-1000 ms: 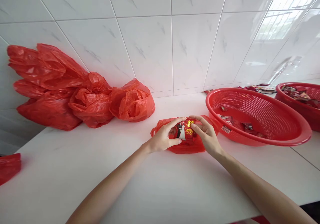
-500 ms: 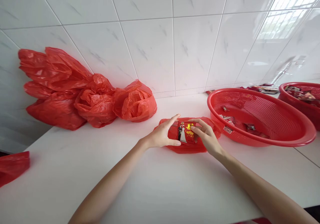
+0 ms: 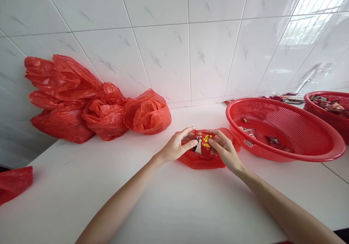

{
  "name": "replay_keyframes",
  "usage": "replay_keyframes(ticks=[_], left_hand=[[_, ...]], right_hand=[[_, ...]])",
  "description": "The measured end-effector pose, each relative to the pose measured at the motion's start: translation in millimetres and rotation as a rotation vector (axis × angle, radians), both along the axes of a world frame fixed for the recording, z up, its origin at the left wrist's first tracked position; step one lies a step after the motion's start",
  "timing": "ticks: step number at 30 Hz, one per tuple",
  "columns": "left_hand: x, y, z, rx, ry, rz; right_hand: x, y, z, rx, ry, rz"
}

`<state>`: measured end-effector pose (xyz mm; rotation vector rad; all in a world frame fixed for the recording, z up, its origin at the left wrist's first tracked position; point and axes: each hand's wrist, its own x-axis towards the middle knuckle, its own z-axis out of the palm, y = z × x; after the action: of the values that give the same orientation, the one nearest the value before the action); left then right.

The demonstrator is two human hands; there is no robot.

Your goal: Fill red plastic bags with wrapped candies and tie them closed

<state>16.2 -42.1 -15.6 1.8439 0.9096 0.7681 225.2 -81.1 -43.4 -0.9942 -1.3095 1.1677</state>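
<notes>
A small red snack packet [image 3: 202,144] with yellow lettering and a white-and-black figure is held upright just above a flattened red plastic bag [image 3: 200,162]. My left hand [image 3: 178,145] grips the packet's left edge, thumb on its front and fingers behind. On the other side, my right hand [image 3: 224,147] pinches the right edge with its thumb on the printed front. The bag lies on the white counter [image 3: 152,207], its middle partly hidden by the packet and both hands.
A red perforated basket [image 3: 289,127] holding several small packets stands close to my right hand. A second red basket [image 3: 327,115] of packets is at the far right. Filled red bags [image 3: 147,113] line the tiled wall on the left. Another red bag [image 3: 15,184] juts in at the left edge.
My left hand has closed from an open pose beside the packet onto its left edge. The packet now tilts up more toward me, and my right hand keeps its hold.
</notes>
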Motion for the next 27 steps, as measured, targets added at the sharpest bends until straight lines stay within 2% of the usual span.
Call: replay_keyframes(ticks=[13, 17, 22, 25, 27], left_hand=[[2, 0, 0.3, 0.025, -0.008, 0.012], [-2, 2, -1.0, 0.193, 0.116, 0.118], [-8, 5, 2.0, 0.451, 0.236, 0.163], [-9, 5, 3.0, 0.506, 0.317, 0.178], [-8, 4, 3.2, 0.522, 0.400, 0.215]], right_hand=[[-1, 0, -3.4, 0.055, -0.044, 0.035], [0, 3, -8.3, 0.029, -0.104, 0.075], [5, 7, -13.2, 0.142, -0.383, -0.054], [12, 8, -9.7, 0.290, -0.569, -0.130], [17, 9, -5.8, 0.351, -0.690, -0.127]])
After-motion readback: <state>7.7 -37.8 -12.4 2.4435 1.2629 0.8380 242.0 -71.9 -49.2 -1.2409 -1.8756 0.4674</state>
